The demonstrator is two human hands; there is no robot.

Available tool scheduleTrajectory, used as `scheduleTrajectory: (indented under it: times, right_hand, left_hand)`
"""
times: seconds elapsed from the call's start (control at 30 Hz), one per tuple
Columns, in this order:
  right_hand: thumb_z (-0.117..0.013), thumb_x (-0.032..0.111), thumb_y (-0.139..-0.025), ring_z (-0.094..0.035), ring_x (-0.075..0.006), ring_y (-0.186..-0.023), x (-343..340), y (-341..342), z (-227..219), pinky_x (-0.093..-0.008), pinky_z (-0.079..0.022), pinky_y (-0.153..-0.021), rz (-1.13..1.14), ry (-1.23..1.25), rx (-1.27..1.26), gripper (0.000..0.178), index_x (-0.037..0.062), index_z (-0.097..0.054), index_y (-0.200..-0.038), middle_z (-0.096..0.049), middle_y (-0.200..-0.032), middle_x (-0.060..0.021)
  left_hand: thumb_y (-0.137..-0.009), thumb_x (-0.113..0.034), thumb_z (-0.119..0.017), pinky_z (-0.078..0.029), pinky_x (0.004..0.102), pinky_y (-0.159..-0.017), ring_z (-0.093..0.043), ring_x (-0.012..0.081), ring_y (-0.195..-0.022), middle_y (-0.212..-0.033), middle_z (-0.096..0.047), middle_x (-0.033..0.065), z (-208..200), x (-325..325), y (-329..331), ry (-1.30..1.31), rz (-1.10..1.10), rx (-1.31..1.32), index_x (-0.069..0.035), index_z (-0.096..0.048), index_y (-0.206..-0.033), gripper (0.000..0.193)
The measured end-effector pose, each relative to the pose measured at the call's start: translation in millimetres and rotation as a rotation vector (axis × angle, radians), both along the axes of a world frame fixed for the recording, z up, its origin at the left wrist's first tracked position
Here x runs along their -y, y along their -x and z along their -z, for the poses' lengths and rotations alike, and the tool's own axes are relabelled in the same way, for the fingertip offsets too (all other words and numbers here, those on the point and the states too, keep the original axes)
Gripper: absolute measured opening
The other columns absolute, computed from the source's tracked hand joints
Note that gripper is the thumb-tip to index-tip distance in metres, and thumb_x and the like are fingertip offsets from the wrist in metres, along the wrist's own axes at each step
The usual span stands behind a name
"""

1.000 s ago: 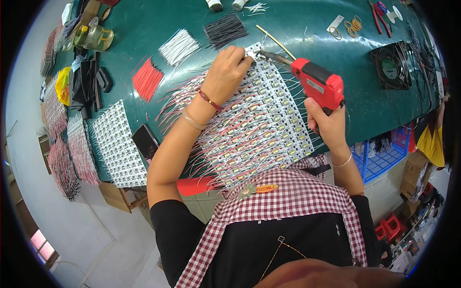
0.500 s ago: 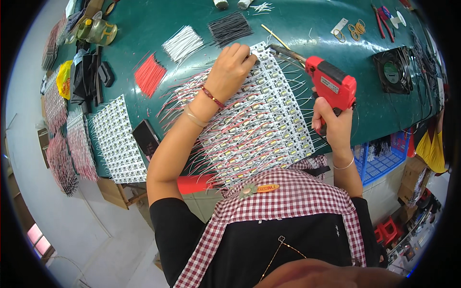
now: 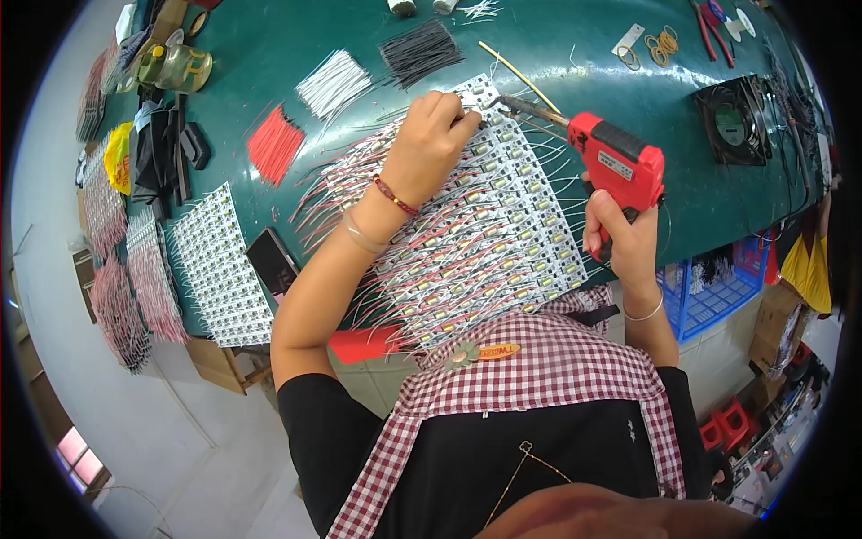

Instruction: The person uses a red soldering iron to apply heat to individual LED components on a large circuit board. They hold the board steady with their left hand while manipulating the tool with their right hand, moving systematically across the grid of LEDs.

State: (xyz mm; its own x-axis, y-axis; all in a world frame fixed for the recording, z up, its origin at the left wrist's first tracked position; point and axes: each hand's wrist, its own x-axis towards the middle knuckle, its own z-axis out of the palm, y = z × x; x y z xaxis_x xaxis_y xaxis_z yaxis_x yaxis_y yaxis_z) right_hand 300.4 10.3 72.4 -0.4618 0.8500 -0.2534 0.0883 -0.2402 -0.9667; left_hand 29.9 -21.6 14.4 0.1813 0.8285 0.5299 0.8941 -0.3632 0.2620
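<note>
A panel of white circuit boards (image 3: 530, 208) lies on the green table before me, with rows of small parts and thin red and white wires. My right hand (image 3: 621, 226) is wrapped round the grip of a red soldering gun (image 3: 620, 162) with a black top. Its tip points left, close to the panel's far end. Over that end, my left hand (image 3: 429, 139) is closed in a pinch just left of the tip. What its fingertips hold is too small to make out. Loose wires spread from both sides of the panel.
Bundles of red wires (image 3: 275, 144), white wires (image 3: 333, 85) and black wires (image 3: 420, 52) lie beyond the panel. Left are a phone (image 3: 271, 260) and another board panel (image 3: 222, 268). A black fan (image 3: 732, 121), rubber bands (image 3: 663, 47) and red-handled pliers (image 3: 714, 36) sit right.
My left hand and the soldering gun's tip have come slightly nearer to me along the panel. The whole view has shifted a little. Both hands keep their grips.
</note>
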Motion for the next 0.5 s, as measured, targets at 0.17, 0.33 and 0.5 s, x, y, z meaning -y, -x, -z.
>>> scheduleTrajectory:
  times: [0.17, 0.33, 0.5]
  right_hand:
    - [-0.059, 0.013, -0.095, -0.048, -0.0085, -0.043, 6.1, -5.1, 6.0, -0.0234, -0.041, -0.042, -0.018, 0.034, 0.059, 0.026, -0.0085, -0.055, -0.109, -0.052, -0.058, -0.0029]
    - [-0.059, 0.013, -0.095, -0.048, -0.008, -0.043, 7.1, -4.4, 6.7, -0.0224, -0.04, -0.042, -0.024, 0.007, 0.074, 0.024, -0.0075, -0.056, -0.106, -0.052, -0.057, -0.0022]
    - [-0.059, 0.013, -0.095, -0.048, -0.0075, -0.043, 5.5, -5.9, 7.5, -0.0222, -0.04, -0.042, -0.027, -0.001, 0.075, 0.022, -0.0066, -0.056, -0.105, -0.052, -0.057, -0.0018]
  left_hand:
    - [-0.069, 0.005, -0.063, -0.044, 0.035, -0.068, -0.052, 0.0236, -0.075, -0.079, -0.05, 0.0071, 7.8, 2.5, -3.1, 0.043, -0.011, 0.034, -0.005, -0.071, -0.095, 0.029]
    - [-0.069, 0.004, -0.063, -0.044, 0.035, -0.068, -0.052, 0.0237, -0.074, -0.078, -0.05, 0.0071, 6.0, 3.6, -4.7, 0.028, -0.026, 0.045, -0.005, -0.071, -0.094, 0.027]
    - [-0.07, 0.005, -0.064, -0.044, 0.0354, -0.068, -0.052, 0.0243, -0.074, -0.078, -0.05, 0.0075, 6.7, 2.3, -5.1, 0.028, -0.017, 0.064, -0.004, -0.071, -0.093, 0.026]
